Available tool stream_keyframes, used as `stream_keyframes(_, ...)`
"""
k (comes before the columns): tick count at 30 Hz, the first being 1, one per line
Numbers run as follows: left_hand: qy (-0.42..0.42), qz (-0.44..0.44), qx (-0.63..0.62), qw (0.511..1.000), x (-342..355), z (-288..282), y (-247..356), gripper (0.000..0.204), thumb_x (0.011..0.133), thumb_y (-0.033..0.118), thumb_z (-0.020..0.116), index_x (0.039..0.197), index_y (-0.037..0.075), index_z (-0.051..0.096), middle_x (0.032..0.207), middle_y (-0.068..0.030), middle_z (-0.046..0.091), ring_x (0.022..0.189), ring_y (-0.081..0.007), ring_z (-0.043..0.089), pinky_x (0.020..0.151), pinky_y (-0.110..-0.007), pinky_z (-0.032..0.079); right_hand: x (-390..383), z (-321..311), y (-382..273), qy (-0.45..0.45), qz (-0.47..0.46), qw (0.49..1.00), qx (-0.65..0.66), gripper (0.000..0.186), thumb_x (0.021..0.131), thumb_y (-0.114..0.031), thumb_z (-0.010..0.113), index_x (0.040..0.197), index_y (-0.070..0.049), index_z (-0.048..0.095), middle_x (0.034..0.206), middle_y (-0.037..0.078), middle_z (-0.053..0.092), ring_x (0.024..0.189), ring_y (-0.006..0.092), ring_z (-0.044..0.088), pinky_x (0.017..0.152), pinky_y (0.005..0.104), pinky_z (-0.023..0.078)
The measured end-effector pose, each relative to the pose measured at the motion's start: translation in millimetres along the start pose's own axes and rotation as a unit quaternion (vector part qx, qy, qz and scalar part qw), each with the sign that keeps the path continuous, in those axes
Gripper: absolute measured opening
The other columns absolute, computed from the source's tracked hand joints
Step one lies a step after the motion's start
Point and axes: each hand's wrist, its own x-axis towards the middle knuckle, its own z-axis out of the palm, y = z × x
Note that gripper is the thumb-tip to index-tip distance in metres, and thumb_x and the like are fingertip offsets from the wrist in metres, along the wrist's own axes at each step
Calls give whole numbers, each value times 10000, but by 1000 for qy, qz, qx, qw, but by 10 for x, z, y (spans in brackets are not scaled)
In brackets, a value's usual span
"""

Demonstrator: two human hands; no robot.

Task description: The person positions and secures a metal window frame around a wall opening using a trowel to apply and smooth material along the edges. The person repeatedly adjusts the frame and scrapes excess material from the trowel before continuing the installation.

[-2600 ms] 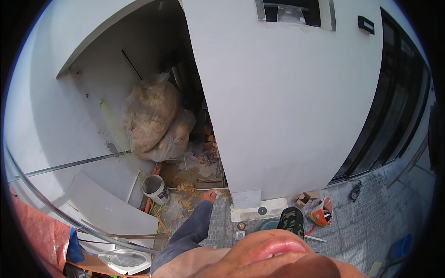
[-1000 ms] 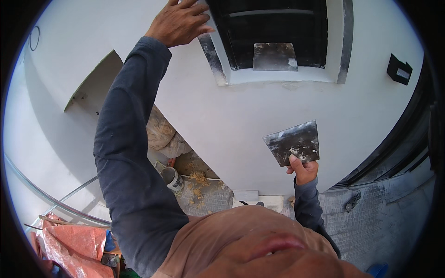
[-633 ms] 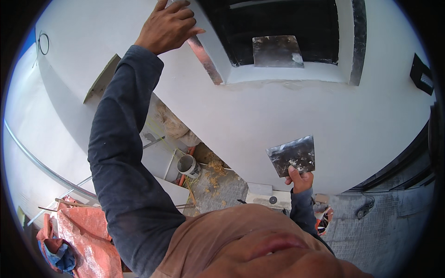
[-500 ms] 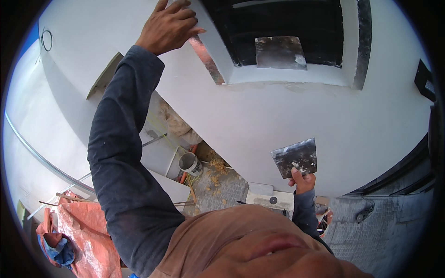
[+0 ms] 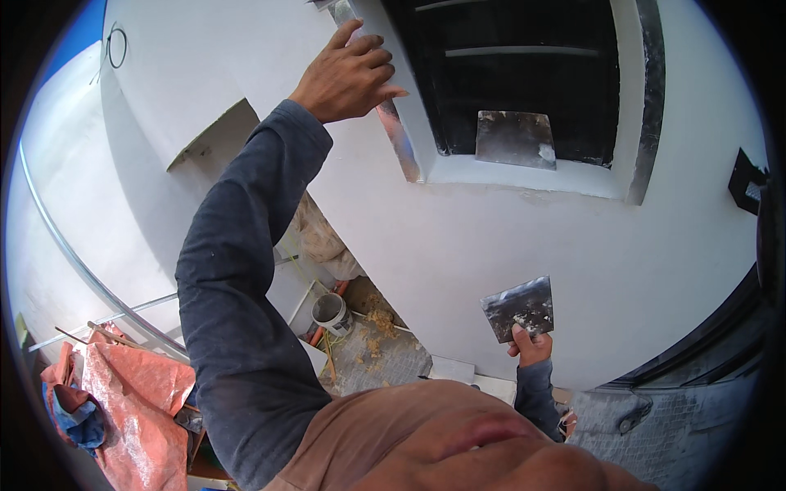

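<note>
Metal plate [image 5: 520,309] held below window [image 5: 524,78] by right hand [image 5: 534,349], thumb clamped over pale-smeared face. Left hand [image 5: 352,74] raised at left edge strip [image 5: 399,139], fingers bent; whether anything is grasped cannot be told. Plate best kept steady, so residue is not shed; left wrist best held firm, pressure even, any strokes run along strip's length. Second plate [image 5: 516,139], propped on sill [image 5: 458,170], should not be knocked. Strip partly covered by left hand; finish best checked between passes, with hand lifted clear.
</note>
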Motion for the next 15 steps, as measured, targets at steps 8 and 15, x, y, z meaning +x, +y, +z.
stream_keyframes(8,339,-104,-48,934,522,-88,-381,392,923,369,747,1268,189,697,1216,-21,710,1103,-219,654,986,-379,488,89,328,-504,-26,-18,999,-45,248,949,-277,734,977,-31,725,775,13,671,585,81,573,527,250,483)
stream_keyframes(15,388,-205,-61,896,1117,42,-427,398,859,395,790,1179,169,723,1054,-9,711,976,-224,670,816,-353,554,521,591,-2661,-16,-436,896,-81,295,976,-295,722,1021,-4,706,819,59,693,638,131,608,588,272,517)
